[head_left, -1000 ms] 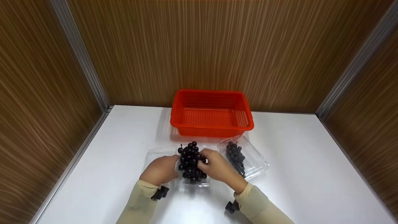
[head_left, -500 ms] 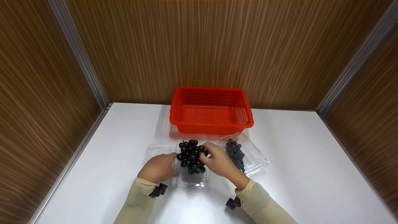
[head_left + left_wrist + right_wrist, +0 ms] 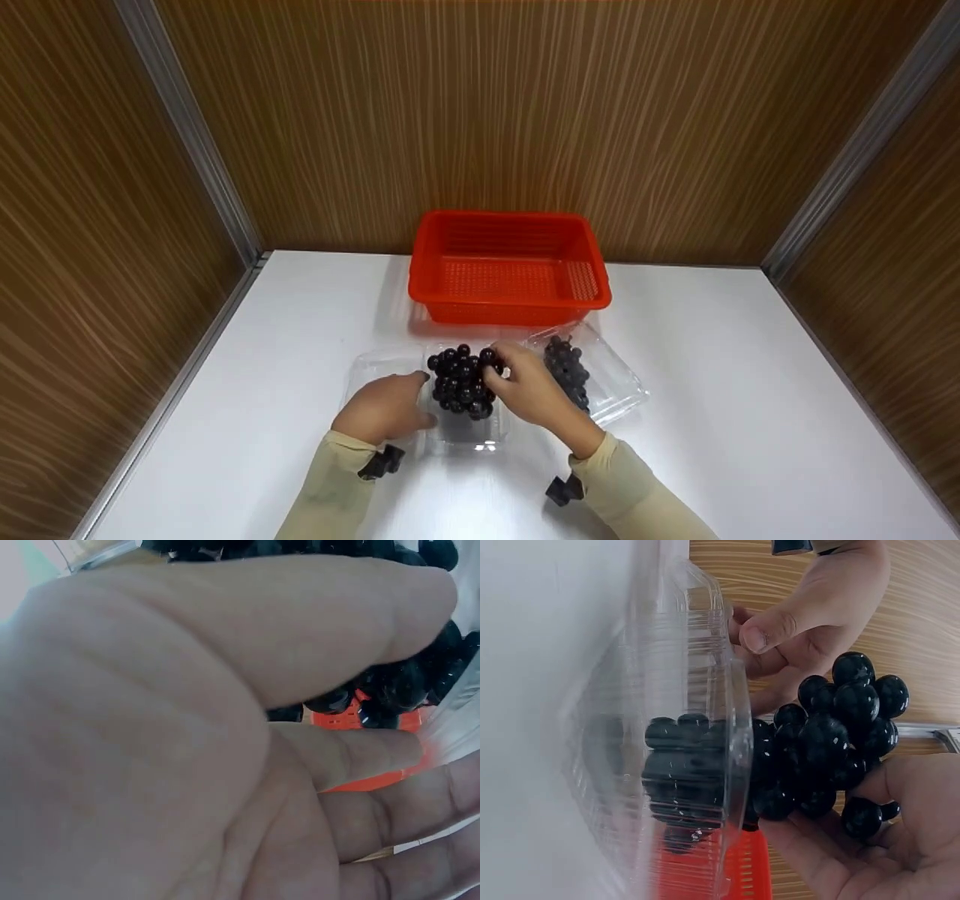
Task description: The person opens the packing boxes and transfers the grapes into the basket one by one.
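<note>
Dark grapes in a bunch (image 3: pixel 459 381) hang over a clear plastic clamshell box (image 3: pixel 465 435) in the head view. My right hand (image 3: pixel 529 388) pinches the bunch at its right side with thumb and fingers. The right wrist view shows the lower part of the bunch (image 3: pixel 682 772) behind the box's clear wall (image 3: pixel 739 742), the rest above the rim. My left hand (image 3: pixel 384 409) is at the box's left side, by its open lid (image 3: pixel 373 365). In the left wrist view its thumb (image 3: pixel 337 615) and fingers lie straight, with grapes beyond them.
A second clear clamshell box (image 3: pixel 619 382) with dark grapes (image 3: pixel 566 371) inside lies tilted to the right. Behind both boxes stands a red plastic basket (image 3: pixel 510 306). The white table (image 3: pixel 712 390) is walled by wood-grain panels (image 3: pixel 510 105).
The right hand has raised and turned the grape bunch, so its near end has come away from the box's front edge. The left hand stays beside the box, thumb and finger slightly wider apart.
</note>
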Available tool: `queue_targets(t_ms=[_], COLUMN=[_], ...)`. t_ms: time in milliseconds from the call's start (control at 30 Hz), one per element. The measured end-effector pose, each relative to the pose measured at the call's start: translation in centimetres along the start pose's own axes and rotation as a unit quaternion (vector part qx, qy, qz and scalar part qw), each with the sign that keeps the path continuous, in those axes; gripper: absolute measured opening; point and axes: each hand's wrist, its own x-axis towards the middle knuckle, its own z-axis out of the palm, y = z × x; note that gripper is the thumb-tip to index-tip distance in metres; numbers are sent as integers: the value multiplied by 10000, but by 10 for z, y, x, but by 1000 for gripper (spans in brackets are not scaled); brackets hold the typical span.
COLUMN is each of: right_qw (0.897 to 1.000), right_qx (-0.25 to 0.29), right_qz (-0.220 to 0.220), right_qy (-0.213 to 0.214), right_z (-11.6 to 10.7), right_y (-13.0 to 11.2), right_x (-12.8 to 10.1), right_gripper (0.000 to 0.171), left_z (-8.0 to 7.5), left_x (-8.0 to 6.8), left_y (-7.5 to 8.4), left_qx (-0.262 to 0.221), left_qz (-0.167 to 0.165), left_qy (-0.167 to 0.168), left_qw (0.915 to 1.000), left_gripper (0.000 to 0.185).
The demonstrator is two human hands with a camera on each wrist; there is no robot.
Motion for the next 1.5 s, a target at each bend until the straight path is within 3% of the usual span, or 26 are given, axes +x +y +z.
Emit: queue_targets(t_ms=[200, 433, 767, 1033, 1233, 1500], right_qw=[9997, 9956, 9938, 9925, 9927, 9904], right_qx=[231, 810, 888, 903, 908, 972], right_qz=[48, 251, 294, 518, 567, 574], right_qy=[114, 390, 598, 643, 561, 798], right_z=[1, -2, -6, -11, -9, -9], right_y=[4, 6, 9, 2, 2, 1], right_x=[0, 2, 1, 5, 7, 8], right_gripper=[6, 3, 27, 15, 13, 13], left_z=[3, 3, 4, 3, 3, 0], left_x=[2, 5, 9, 11, 10, 8], left_y=[0, 0, 0, -1, -4, -7], left_qx=[-186, -206, -153, -5, 25, 53], left_qz=[26, 69, -21, 40, 20, -20], left_qy=[-34, -12, -114, -140, -95, 147], left_qw=[9998, 9998, 9998, 9999, 9999, 9999], left_gripper=[81, 71, 72, 50, 49, 52])
